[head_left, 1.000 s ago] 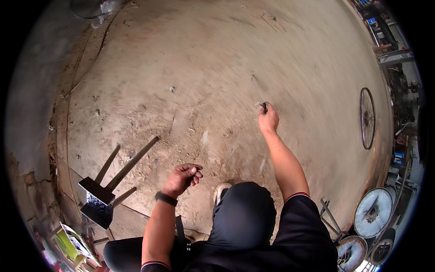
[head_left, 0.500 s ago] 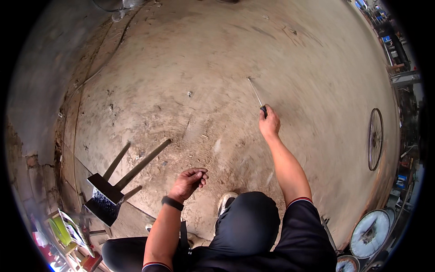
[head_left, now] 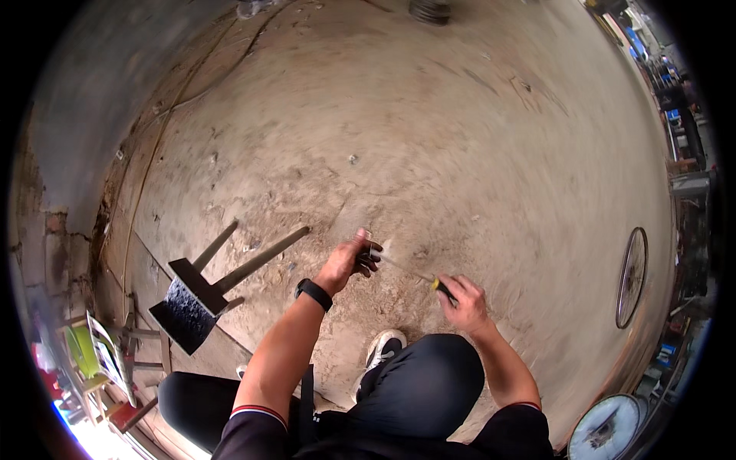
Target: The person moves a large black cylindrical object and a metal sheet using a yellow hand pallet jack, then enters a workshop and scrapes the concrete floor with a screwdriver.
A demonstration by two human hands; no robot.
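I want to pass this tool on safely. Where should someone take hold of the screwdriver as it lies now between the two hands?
Probably by the bare middle of the thin metal shaft of the screwdriver, coming from above. The right hand covers the yellow-and-black handle, and the left hand pinches something small at the tip, so only the mid-shaft shows free, lying roughly level above the dirt floor.

The person wears a black short-sleeved shirt (head_left: 537,437) whose cuffs carry a thin red and white stripe, and dark trousers (head_left: 418,383) over both legs. A black watch (head_left: 314,294) with a broad strap circles the left wrist, and the forearms are bare below the sleeves. One white sneaker (head_left: 383,349) with dark trim shows below the knee.
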